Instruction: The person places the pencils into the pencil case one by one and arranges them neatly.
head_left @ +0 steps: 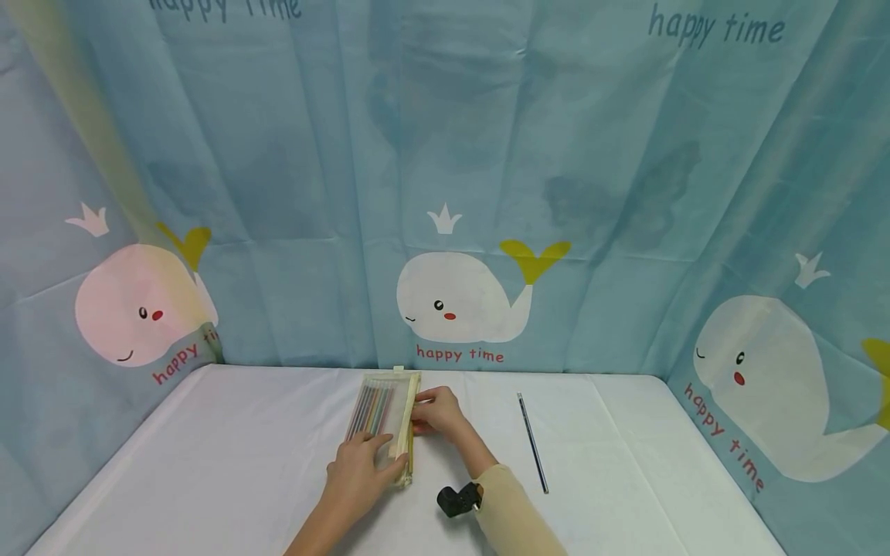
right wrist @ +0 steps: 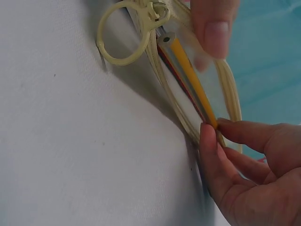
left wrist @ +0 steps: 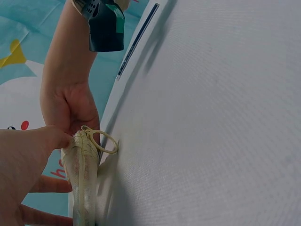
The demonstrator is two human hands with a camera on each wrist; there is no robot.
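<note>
A cream zip pencil pouch with a see-through front lies on the white table, several coloured pencils showing through it. My left hand rests on its near part, fingers spread over the top face and thumb at the zip edge. Along the right side the zip gapes. There my right hand pinches a yellow and grey striped pencil between thumb and fingertips, the pencil lying within the opening. A cream ring pull hangs from the pouch's near end.
A dark blue pencil lies alone on the table, to the right of my right forearm. A black wrist camera sits on my right wrist. Behind the table's far edge hangs a blue curtain printed with whales.
</note>
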